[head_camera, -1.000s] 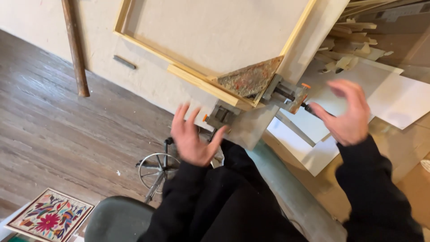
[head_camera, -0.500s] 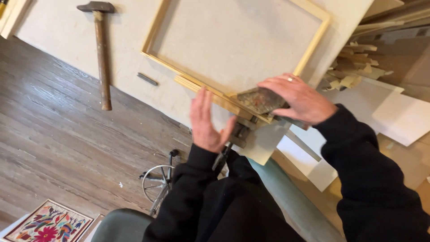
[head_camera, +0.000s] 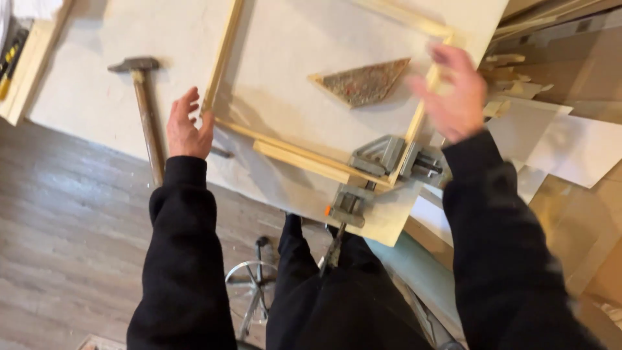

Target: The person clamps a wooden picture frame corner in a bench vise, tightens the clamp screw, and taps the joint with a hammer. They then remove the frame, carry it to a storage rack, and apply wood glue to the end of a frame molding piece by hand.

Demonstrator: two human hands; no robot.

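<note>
Both hands have spread apart since half a second ago, when they were close together over the clamp and the triangle. Now the left hand [head_camera: 186, 126] is at the left rail of the frame [head_camera: 223, 55], fingers loosely curled and open, the fingertips at or just beside the wood; whether they press on it cannot be told. It holds nothing. The right hand [head_camera: 455, 96] is blurred with motion, fingers spread wide and empty, over the frame's right rail near the far corner.

The frame lies flat on the pale board [head_camera: 285, 39], its near right corner set in a grey metal corner clamp [head_camera: 382, 159] (two screw handles stick out, one toward the person, one to the right). A loose strip [head_camera: 301, 162] of wood lies just beside the near rail, outside the frame. Inside the frame lies the triangle [head_camera: 363, 81], a speckled grey-brown piece, free of both hands, where earlier the right hand covered it.

A hammer [head_camera: 146, 107] rests on the board left of the frame, well apart from the left hand's fingers, handle pointing toward the person. Wood offcuts and white sheets [head_camera: 570, 142] are piled at the right.
</note>
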